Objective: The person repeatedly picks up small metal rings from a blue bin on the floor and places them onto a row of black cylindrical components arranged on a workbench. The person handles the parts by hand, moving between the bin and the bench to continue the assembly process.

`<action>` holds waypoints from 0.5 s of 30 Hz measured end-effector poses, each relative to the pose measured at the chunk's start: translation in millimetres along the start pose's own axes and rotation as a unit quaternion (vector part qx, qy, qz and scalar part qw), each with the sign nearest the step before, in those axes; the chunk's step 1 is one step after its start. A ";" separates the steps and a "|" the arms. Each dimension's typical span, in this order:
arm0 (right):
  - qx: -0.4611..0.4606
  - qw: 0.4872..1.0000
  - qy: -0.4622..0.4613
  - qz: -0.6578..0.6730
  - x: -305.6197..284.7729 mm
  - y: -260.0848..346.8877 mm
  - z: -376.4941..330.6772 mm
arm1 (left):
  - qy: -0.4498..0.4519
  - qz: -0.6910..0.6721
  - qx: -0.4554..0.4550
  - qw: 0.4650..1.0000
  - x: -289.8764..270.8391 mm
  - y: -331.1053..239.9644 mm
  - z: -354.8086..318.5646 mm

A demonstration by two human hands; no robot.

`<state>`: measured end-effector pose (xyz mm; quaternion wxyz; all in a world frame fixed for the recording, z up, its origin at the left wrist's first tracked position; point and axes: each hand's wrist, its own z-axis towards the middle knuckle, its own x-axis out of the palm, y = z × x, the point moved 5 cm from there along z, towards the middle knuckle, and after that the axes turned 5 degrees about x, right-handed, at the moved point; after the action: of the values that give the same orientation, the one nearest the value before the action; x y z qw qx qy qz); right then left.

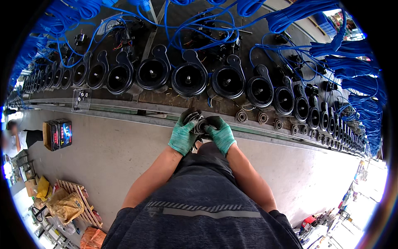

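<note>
My left hand [183, 136] and my right hand [222, 135], in green gloves with dark fingers, meet in front of me at the bench edge. Between them they grip a small dark round part [201, 125] with a ring-like face; the fingers cover much of it. Just beyond stands a long row of black round housings, each with a spout-like neck and a pale metal shaft in its middle. The closest are one housing [189, 79] straight ahead and another [228, 81] to its right. Small grey ringed parts [241, 116] line the bench edge right of my hands.
Coiled blue cables [298, 14] hang and lie behind the housings, with loose loops across the bench [174, 99]. A clear bag of small rings [81, 100] sits at the left edge. Behind on the left are a carton [58, 134], a wooden pallet [85, 201] and a person [20, 139].
</note>
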<state>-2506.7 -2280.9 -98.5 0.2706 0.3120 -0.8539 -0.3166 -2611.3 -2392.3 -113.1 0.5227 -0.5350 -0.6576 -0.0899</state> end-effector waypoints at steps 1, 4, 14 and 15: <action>0.007 1.000 -0.002 -0.015 -3.5 -2.4 2.0 | -0.021 -0.015 -0.006 1.000 -7.0 3.4 4.0; 0.059 0.996 -0.068 0.019 -14.8 -2.3 6.1 | -0.085 -0.055 -0.032 0.994 -15.6 0.6 10.8; -0.072 0.939 -0.143 -0.303 -105.6 -19.5 105.8 | -0.092 -0.080 -0.069 0.990 -20.3 0.3 17.1; -0.140 0.873 -0.186 -0.429 -99.2 -3.3 89.7 | -0.085 -0.078 -0.056 0.992 -23.6 1.8 16.9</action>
<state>-2499.4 -2179.7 -185.6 -0.0145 0.5418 -0.6177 -0.5698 -2622.7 -2394.4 -139.7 0.4254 -0.5159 -0.7336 -0.1212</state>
